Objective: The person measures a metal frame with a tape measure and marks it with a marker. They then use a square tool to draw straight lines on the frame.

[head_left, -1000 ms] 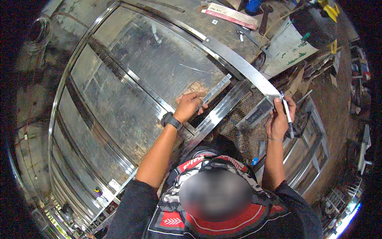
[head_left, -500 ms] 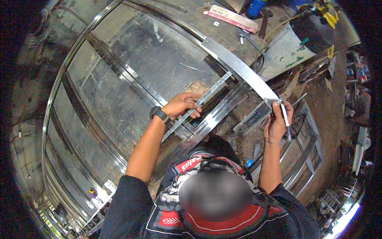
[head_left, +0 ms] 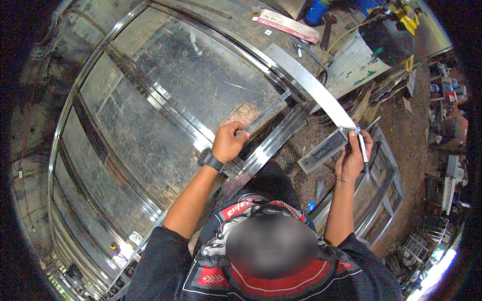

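Observation:
My left hand [head_left: 232, 143], with a black watch on its wrist, is closed in a pinch on a narrow metal strip [head_left: 268, 111]. The strip slants over a corner of the large metal frame [head_left: 263, 153]; its near part is hidden by my hand. On the right, my right hand [head_left: 353, 154] grips an L-shaped metal square with a long, shiny blade [head_left: 314, 83] and a shorter, grey rectangular arm [head_left: 323, 151]. A white pen [head_left: 362, 149] with a dark tip is held in the same hand, pointing back toward me. The blade's far end lies beyond the frame's edge.
Grey sheet panels [head_left: 196, 80] fill the frame at left. Beyond it are a long red-and-white box [head_left: 286, 25], a hammer [head_left: 328, 31] and a white drum [head_left: 356, 65]. A smaller metal frame [head_left: 386, 185] lies on the floor at right.
The metal square has shifted right, away from the frame's corner. My left hand has turned, and its spread fingers have drawn together on the strip.

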`<action>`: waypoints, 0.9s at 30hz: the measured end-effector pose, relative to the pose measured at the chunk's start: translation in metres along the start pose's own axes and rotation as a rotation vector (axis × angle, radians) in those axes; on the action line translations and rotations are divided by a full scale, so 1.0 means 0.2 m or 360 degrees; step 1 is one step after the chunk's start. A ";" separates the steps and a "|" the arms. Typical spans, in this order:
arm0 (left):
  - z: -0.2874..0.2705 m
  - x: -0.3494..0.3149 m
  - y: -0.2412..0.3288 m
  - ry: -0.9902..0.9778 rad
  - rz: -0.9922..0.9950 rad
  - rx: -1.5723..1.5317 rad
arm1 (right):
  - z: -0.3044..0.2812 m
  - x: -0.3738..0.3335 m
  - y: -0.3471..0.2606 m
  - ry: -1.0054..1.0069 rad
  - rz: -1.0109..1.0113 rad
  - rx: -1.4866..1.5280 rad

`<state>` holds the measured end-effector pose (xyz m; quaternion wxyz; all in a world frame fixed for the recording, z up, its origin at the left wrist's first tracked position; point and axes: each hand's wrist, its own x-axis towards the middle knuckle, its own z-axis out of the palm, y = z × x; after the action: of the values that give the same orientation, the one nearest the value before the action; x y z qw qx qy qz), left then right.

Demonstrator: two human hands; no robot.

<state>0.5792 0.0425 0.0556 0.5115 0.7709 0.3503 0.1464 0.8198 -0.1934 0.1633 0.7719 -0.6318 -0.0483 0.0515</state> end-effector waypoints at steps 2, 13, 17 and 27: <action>0.03 -0.04 0.05 0.0159 0.0096 0.0189 | 0.00 0.02 0.00 0.0038 -0.0013 0.0013; 0.06 -0.13 0.17 0.0484 0.0343 0.0467 | 0.06 0.17 -0.02 -0.0072 0.0125 0.0120; 0.11 -0.16 0.21 0.0511 0.0287 0.0622 | 0.03 0.24 0.00 -0.0074 0.0144 0.0139; 0.22 -0.20 0.24 0.0621 0.0412 0.0770 | -0.04 0.34 0.06 -0.0157 0.0221 0.0044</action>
<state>0.5956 -0.0255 0.0853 0.2142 0.8654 0.3654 0.2677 0.8879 -0.1894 0.1513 0.7717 -0.6197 -0.0416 0.1366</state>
